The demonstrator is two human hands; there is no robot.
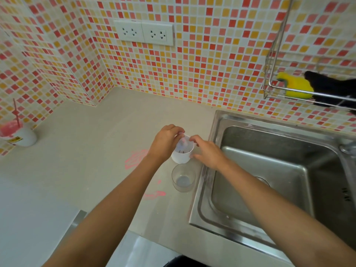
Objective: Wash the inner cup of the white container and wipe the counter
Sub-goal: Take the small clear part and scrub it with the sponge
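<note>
A white container [181, 155] stands on the beige counter [92, 151], just left of the sink. My left hand [166, 141] pinches its far rim, where a pale inner cup [184, 142] sits inside. My right hand [207, 152] wraps the container's right side, thumb and forefinger on it. A clear plastic cup [183, 180] stands right in front of the container. Pink spills mark the counter: one patch [134, 158] left of my left wrist, another [155, 194] nearer to me.
A steel sink [269, 180] fills the right, with a tap [346, 149] at its right edge. A wire rack [279, 89] on the tiled wall holds a yellow sponge [296, 85] and a black cloth [331, 89]. A white cup of pink drink with a straw [17, 133] stands far left.
</note>
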